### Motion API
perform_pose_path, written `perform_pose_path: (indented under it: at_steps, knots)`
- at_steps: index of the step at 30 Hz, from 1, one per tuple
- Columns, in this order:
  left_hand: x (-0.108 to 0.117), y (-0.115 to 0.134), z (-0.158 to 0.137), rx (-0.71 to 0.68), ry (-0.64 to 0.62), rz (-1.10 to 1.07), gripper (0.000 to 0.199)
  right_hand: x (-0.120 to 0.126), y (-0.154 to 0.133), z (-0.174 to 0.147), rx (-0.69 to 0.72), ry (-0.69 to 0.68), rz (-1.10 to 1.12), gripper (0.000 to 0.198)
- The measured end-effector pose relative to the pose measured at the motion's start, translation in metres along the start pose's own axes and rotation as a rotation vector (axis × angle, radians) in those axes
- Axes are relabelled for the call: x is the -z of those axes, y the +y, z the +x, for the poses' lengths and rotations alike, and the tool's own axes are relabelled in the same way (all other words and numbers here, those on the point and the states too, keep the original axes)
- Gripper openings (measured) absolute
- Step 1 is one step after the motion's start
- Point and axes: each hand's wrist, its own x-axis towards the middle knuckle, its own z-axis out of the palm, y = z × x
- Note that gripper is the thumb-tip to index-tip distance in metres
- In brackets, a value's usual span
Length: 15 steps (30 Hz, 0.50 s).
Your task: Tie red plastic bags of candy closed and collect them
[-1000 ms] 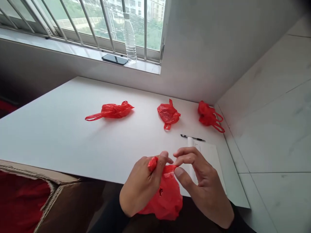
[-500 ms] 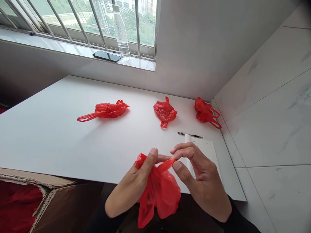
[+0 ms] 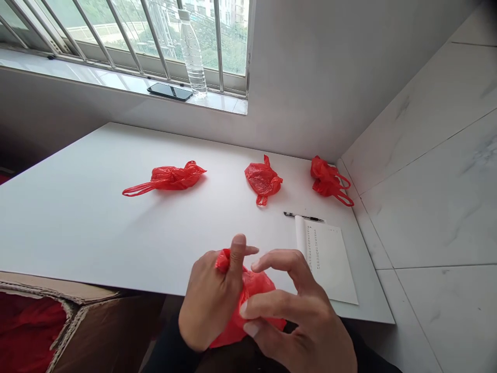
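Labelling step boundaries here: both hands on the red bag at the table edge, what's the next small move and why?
Probably cinch the bundle tight. The left hand and right hand clasp a bunched red bag, one end pinched at the left fingertips, while three knotted bags lie finished on the table.

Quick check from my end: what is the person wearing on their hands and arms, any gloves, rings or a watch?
Both hands are bare: no gloves on the left hand or the right hand, and no rings show on the fingers. Dark, black-looking sleeves reach the wrists. No watch shows, though the sleeves may hide one. Nails are short and unpainted.
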Motion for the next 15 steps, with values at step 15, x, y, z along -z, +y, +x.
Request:
perform_pose_path:
  at_steps: [15]
  knots:
    - [0.012,0.002,-0.002,0.226,-0.218,-0.434,0.066,0.005,0.016,0.005,-0.263,-0.056,-0.053,0.01]
